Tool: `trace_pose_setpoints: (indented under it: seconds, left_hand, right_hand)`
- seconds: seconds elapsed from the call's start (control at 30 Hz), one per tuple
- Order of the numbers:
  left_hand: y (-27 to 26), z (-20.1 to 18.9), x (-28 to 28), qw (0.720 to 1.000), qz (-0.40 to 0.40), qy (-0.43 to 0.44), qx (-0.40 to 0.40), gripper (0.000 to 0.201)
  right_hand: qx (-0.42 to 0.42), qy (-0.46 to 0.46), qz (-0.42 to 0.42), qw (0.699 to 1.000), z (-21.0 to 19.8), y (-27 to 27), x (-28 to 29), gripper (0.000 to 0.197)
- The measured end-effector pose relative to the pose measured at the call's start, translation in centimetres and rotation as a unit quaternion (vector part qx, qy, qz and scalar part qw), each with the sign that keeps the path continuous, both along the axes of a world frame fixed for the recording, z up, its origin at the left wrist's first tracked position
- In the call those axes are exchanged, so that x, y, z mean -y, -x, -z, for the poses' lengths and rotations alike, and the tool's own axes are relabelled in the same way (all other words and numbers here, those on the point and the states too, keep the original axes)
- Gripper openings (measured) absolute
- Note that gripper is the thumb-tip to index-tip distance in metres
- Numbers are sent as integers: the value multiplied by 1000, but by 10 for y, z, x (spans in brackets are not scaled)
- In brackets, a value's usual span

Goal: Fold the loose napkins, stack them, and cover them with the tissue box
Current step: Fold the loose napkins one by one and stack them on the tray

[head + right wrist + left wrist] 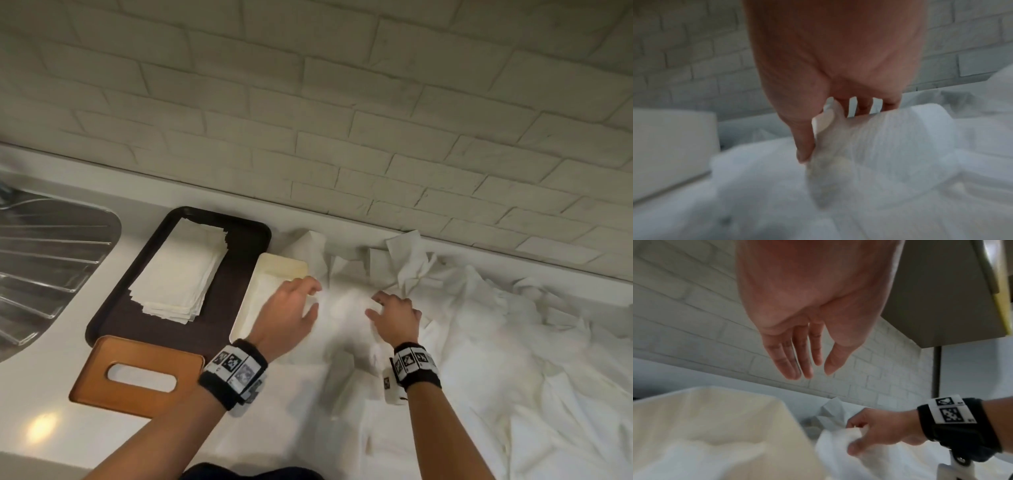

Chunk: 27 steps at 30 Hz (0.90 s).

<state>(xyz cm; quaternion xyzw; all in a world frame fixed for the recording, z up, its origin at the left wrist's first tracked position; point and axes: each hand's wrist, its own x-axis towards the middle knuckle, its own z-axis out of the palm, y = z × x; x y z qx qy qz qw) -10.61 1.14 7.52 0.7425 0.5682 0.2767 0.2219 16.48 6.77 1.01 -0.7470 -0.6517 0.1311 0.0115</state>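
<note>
My right hand (376, 306) pinches a loose white napkin (875, 142) between thumb and fingers, lifting it off the heap. My left hand (312, 297) hovers just left of that napkin with fingers straight and nothing in it, as the left wrist view shows the left hand (813, 369). A stack of folded napkins (178, 274) lies on a dark tray (246, 236) at the left. The wooden tissue box cover (137, 373), with an oval slot, sits in front of the tray. Loose napkins (479, 342) are piled across the counter to the right.
A shallow cream tray (277, 265) stands between the dark tray and my left hand. A steel sink drainboard (44, 260) lies at the far left. The white brick wall (342, 120) runs along the back of the counter.
</note>
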Motion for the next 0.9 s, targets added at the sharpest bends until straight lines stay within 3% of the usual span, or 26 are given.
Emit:
trace_pose_setpoints:
  seconds: [0.13,0.27,0.3,0.43,0.6,0.73,0.8,0.9]
  left_hand:
    - [-36,-1,-14,997,66,28,-1,45]
    - [-53,1,-36,993,73,73,53,88]
    - [-56,0,-42,991,61,92,80,85]
    - [-62,1,-60,986,29,95,137,31]
    - [-55,3,-57,979,87,114,148,14]
    - [-46,4,-57,985,27,121,120,33]
    - [-44,2,-55,985,1,135,104,36]
    - [-39,1,-51,975,13,161,156,46]
  right_hand:
    - [-66,-77,-32,994,-32,-6,13,26]
    - [-172,-125,-104,972,-69,-19,32,25]
    - [-193,-128,-104,967,-75,-23,34,26]
    - [-270,-137,-14,953,-77,-39,43,13]
    - [-346,-123,55,928,-65,-43,57,26]
    - [-412,8,11,911,-58,-45,68,27]
    - [-470,40,-6,882,-59,-40,76,22]
    - [-558,46,18,828,-51,-33,83,20]
